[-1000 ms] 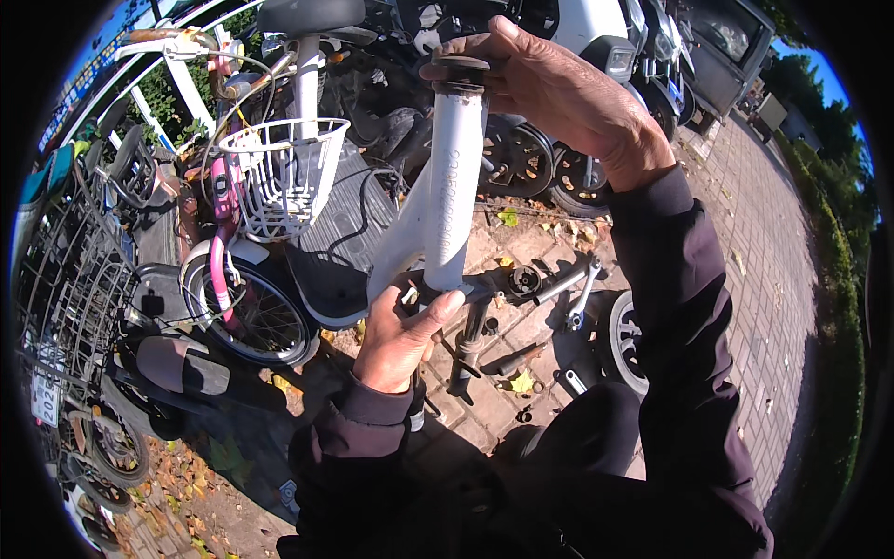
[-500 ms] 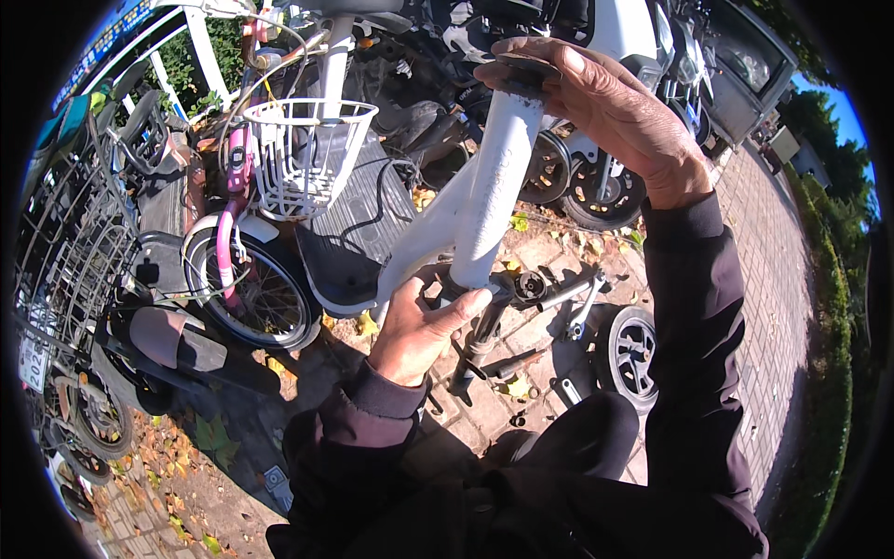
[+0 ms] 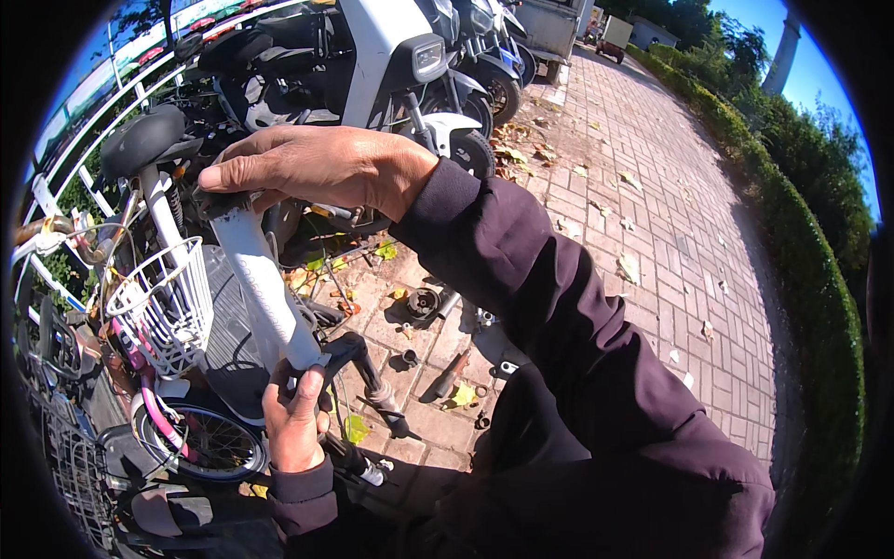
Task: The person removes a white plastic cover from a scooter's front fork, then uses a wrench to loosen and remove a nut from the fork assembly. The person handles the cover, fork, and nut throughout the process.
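1. The white tube (image 3: 265, 279) stands tilted between both hands, its upper end leaning to the left, above the paved ground (image 3: 442, 433) and beside the white basket (image 3: 182, 317).
2. The left hand (image 3: 296, 424) grips the tube's lower end: the thumb lies up against its edge and the fingers wrap behind, beside the black fitting (image 3: 345, 352). This looks like the steadying hand, so a firm, even hold here should stop the tube from twisting.
3. The right hand (image 3: 321, 168) arches over the upper end, palm down, with the dark ring (image 3: 223, 203) beneath it. Whether its fingers clamp the ring or merely rest on it, I cannot tell.
4. Good handling here probably means pressing or turning along the tube's own line, since a sideways push at the top could cock the ring.
5. The thumb of the lower hand sits close to the joint between tube and fitting; holding it clear of that edge would guard against a pinch.
6. The round black part (image 3: 424, 303) and the small dark collar (image 3: 410, 357) lie loose on the paving nearby, so feet are best placed with care around them.
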Available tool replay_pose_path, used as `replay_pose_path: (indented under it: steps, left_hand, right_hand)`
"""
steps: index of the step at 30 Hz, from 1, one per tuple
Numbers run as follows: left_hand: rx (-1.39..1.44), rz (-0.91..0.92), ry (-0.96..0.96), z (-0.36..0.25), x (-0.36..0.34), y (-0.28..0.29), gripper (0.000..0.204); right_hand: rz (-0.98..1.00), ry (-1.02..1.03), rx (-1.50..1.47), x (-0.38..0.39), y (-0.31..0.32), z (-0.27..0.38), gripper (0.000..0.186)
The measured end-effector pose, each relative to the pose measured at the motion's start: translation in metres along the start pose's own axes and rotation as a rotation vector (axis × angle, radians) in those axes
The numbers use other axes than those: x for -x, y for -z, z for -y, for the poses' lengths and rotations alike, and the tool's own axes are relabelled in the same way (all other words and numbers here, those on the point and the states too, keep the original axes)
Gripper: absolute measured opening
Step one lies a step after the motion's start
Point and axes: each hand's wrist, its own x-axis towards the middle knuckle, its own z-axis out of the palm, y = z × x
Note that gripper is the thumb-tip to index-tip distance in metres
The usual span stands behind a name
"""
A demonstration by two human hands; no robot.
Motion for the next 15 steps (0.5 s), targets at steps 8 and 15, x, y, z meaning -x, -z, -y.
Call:
replay_pose_path:
  steps: [8, 15]
  left_hand:
    - [-0.016, -0.003, 0.033, 0.003, -0.007, 0.003, 0.063]
    - [0.011, -0.035, -0.030, 0.007, -0.003, 0.000, 0.059]
  right_hand:
    - [-0.452, 0.117, 0.636, 0.005, -0.027, -0.003, 0.078]
    - [-0.060, 0.061, 0.049, 0.005, 0.005, -0.005, 0.072]
